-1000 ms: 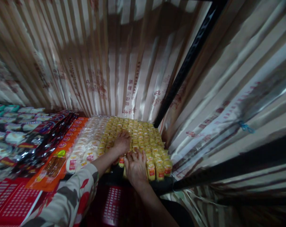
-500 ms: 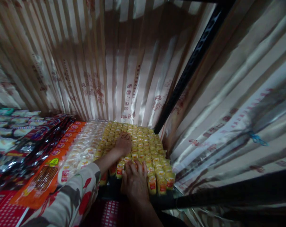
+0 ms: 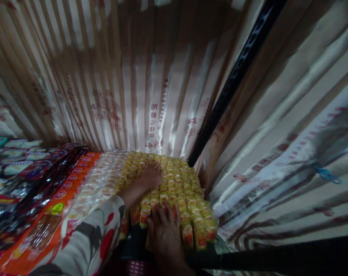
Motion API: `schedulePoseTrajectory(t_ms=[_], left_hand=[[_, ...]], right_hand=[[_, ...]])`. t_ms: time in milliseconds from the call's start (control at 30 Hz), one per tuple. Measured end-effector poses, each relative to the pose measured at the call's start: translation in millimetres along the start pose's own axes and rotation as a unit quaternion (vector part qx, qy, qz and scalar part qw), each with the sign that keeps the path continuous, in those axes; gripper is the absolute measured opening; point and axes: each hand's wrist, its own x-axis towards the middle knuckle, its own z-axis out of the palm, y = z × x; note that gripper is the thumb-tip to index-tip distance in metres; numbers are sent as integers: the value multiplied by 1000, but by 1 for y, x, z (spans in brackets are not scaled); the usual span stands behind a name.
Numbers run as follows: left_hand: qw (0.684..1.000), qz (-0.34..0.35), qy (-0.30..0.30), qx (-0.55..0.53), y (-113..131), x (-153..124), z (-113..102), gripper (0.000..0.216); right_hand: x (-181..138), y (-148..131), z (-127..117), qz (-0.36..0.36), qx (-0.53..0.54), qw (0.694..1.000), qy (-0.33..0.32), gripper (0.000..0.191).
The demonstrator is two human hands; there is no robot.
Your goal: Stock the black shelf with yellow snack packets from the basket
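Note:
Rows of small yellow-wrapped snack packets (image 3: pixel 188 195) with red labels stand packed together on a dark shelf. My left hand (image 3: pixel 151 175) reaches across them from the left and lies on their tops, fingers stretched out toward the back. Nearer to me, my right hand (image 3: pixel 165 224) rests against the front ends of the middle rows, its fingers slightly apart over the packets. Both palms face down, so the undersides of the hands are hidden. Neither hand has lifted a packet.
Left of the yellow rows lie clear-wrapped white packets (image 3: pixel 100 184), orange snack bags (image 3: pixel 54 209) and dark shiny packs (image 3: pixel 27 184). Behind hangs a pleated printed curtain (image 3: pixel 139 96). A black shelf post (image 3: pixel 220 103) slants up at the back right corner, and a black bar (image 3: pixel 291 255) runs along the front right.
The view has shifted slightly, so the packets appear a little lower. My left hand remains on the tops of the yellow packets and my right hand at their front, with little movement.

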Motion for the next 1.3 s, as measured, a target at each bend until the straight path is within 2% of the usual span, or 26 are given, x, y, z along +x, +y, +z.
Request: schedulePoseTrajectory(t_ms=[133,267,367,433,533,633,733,833,933,1067,1167,1300], left_hand=[[999,-27,34,-2,-4,20,8,45],[1000,-20,16,-11,-10,34,15,35],[1000,-8,8,-11,-12,33,10,30],[999,-13,23,-24,-9,24,0,32],[993,-17,79,-87,2,-7,-18,40],[971,-11,152,-183,18,-55,-30,36],[942,-30,211,-258,36,-112,-33,32],[931,-34,237,-275,52,-161,-29,34],[943,-25,209,-258,65,-189,-25,36],[974,-1,137,-181,78,-196,-20,37],[985,30,83,-145,85,-192,-13,43],[987,20,70,-142,93,-187,-4,46]], right_hand=[[0,2,2,-10,4,1000,17,26],[0,4,4,-4,16,1000,25,22],[-1,4,2,2,22,1000,10,25],[-1,3,1,-1,24,1000,0,27],[-1,2,-3,-2,28,1000,-11,29],[-1,0,-7,-4,33,999,-12,29],[-1,1,-7,-23,44,999,0,28],[-2,6,-6,-56,62,996,31,29],[-3,16,-8,-86,84,990,70,33],[-6,31,-22,-60,68,988,122,33],[-10,40,-33,-30,46,992,112,32],[-18,38,-45,-32,48,996,69,37]])
